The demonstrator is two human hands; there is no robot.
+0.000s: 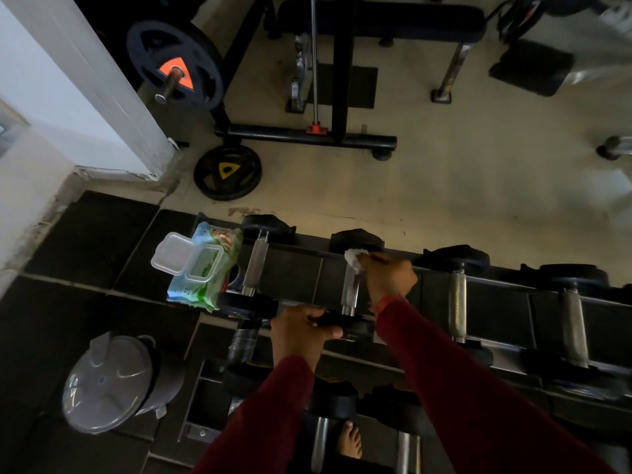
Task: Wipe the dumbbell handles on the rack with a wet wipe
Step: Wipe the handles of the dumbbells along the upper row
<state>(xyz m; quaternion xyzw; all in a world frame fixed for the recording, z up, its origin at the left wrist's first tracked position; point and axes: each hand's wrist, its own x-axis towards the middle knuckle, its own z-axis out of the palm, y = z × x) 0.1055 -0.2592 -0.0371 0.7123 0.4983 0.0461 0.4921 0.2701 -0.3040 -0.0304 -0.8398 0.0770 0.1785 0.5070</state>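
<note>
there is one view only, from a wide-angle camera worn on the person's head. it looks forward and steeply down over the dumbbell rack (496, 295), which runs across the lower half of the picture and tilts down to the right. the two sleeved arms enter from the bottom edge, and both the left hand (301, 331) and the right hand (390, 277) lie near the middle, close to the lens. a bare foot (349, 439) shows almost straight below. farther off, the top of the picture takes in the floor (461, 186) and a bench (379, 20). the edges bend with the wide lens.
</note>
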